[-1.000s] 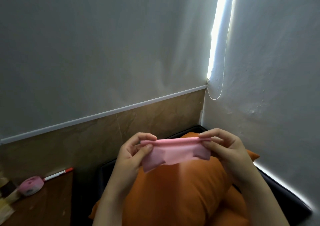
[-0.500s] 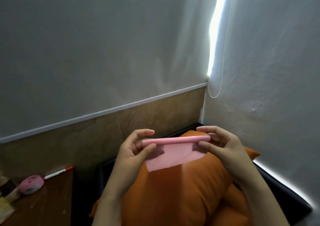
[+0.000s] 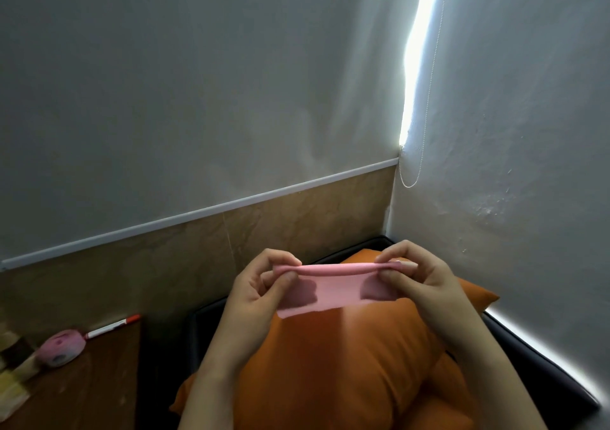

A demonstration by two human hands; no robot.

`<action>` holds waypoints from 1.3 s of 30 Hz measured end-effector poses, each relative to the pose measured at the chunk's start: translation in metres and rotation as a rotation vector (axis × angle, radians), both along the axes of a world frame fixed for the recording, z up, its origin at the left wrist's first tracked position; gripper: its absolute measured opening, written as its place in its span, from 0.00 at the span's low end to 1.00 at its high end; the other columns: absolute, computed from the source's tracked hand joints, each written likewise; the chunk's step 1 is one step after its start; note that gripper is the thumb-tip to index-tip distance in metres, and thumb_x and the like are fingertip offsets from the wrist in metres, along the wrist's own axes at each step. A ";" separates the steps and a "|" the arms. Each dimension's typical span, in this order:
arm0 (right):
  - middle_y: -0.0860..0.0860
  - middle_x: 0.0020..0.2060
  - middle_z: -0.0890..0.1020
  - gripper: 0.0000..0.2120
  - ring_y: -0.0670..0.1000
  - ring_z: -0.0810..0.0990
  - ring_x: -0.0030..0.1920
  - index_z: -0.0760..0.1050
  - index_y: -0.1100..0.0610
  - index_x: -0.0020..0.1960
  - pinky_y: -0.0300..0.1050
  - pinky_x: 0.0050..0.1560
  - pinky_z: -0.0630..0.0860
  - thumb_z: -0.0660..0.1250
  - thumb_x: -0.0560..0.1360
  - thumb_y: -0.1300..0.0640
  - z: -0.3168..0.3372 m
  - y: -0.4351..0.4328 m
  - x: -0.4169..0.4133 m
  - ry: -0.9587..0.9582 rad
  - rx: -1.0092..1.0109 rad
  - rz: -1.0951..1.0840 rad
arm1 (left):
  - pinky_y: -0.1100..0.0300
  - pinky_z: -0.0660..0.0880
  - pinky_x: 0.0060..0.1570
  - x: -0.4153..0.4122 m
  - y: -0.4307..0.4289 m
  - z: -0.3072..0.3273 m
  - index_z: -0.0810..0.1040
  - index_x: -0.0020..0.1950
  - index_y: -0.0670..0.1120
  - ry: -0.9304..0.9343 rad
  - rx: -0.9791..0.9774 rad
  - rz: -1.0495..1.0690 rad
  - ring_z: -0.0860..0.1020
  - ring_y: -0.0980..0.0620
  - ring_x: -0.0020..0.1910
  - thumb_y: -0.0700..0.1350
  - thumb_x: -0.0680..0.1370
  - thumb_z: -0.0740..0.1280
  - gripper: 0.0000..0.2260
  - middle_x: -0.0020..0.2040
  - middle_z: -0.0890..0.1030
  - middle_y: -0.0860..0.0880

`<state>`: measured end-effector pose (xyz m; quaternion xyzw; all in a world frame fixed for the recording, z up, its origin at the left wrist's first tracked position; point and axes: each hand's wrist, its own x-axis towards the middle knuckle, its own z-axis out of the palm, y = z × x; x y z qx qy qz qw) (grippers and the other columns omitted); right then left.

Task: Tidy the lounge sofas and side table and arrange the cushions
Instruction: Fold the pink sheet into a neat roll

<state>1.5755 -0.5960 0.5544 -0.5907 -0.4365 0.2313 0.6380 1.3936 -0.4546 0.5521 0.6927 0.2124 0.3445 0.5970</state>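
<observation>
Corner of a room: pale grey walls over a brown tiled lower band, w/ a white trim strip (image 3: 198,213) btwn them. Bright light leaks past a blind edge at right, where a bead cord (image 3: 425,99) hangs. Dark sofa (image 3: 528,363) fills the corner w/ a big orange fabric cushion (image 3: 330,363) on it and a second orange cushion (image 3: 439,410) partly under that, lower right. Both hands hold a thin pink sheet (image 3: 333,289) up in front of the big cushion; its top edge is rolled into a tube and the lower part hangs free. Left hand (image 3: 260,284) pinches the left end btwn thumb & fingers; right hand (image 3: 419,277) pinches the right end likewise. Far left, a brown wooden side table (image 3: 99,380) carries a round pink tape measure (image 3: 61,350) and a white pen w/ red cap (image 3: 112,325) just beside it, nr the wall.
</observation>
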 end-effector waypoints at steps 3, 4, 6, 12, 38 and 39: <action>0.53 0.35 0.82 0.06 0.47 0.77 0.34 0.77 0.61 0.48 0.37 0.34 0.74 0.63 0.76 0.68 0.000 0.000 0.001 0.012 0.000 0.023 | 0.64 0.78 0.36 0.001 0.000 0.000 0.77 0.51 0.45 0.015 0.019 -0.009 0.81 0.55 0.42 0.41 0.79 0.63 0.04 0.44 0.81 0.51; 0.53 0.35 0.82 0.06 0.48 0.76 0.34 0.78 0.60 0.48 0.37 0.34 0.73 0.63 0.76 0.68 -0.001 0.000 0.002 0.019 0.005 0.029 | 0.63 0.78 0.35 0.001 0.000 0.000 0.77 0.51 0.45 0.011 0.017 -0.011 0.81 0.55 0.42 0.42 0.78 0.63 0.05 0.44 0.81 0.50; 0.53 0.35 0.82 0.07 0.48 0.77 0.35 0.79 0.58 0.47 0.38 0.34 0.74 0.64 0.76 0.67 -0.001 0.000 0.003 0.023 0.004 0.029 | 0.61 0.78 0.36 0.001 0.001 0.000 0.78 0.50 0.47 0.011 0.020 -0.007 0.80 0.55 0.41 0.46 0.76 0.64 0.06 0.44 0.80 0.49; 0.53 0.40 0.84 0.19 0.49 0.82 0.43 0.83 0.51 0.42 0.41 0.43 0.78 0.62 0.75 0.72 0.002 -0.001 0.006 0.044 0.029 0.003 | 0.59 0.80 0.40 0.001 0.002 0.001 0.80 0.47 0.47 0.016 0.012 -0.002 0.82 0.53 0.44 0.38 0.77 0.65 0.05 0.44 0.83 0.50; 0.58 0.42 0.85 0.10 0.55 0.86 0.44 0.79 0.62 0.51 0.41 0.45 0.81 0.67 0.71 0.62 0.008 -0.002 0.002 0.041 0.051 -0.001 | 0.59 0.80 0.46 0.003 -0.005 0.001 0.79 0.51 0.43 -0.039 -0.068 0.037 0.84 0.49 0.48 0.43 0.74 0.68 0.07 0.46 0.84 0.46; 0.58 0.41 0.85 0.09 0.55 0.86 0.43 0.78 0.62 0.51 0.40 0.44 0.81 0.67 0.72 0.62 0.009 -0.003 0.001 0.054 0.045 -0.003 | 0.58 0.81 0.46 0.003 -0.006 0.001 0.78 0.51 0.43 -0.038 -0.062 0.025 0.84 0.48 0.47 0.42 0.76 0.67 0.06 0.46 0.85 0.46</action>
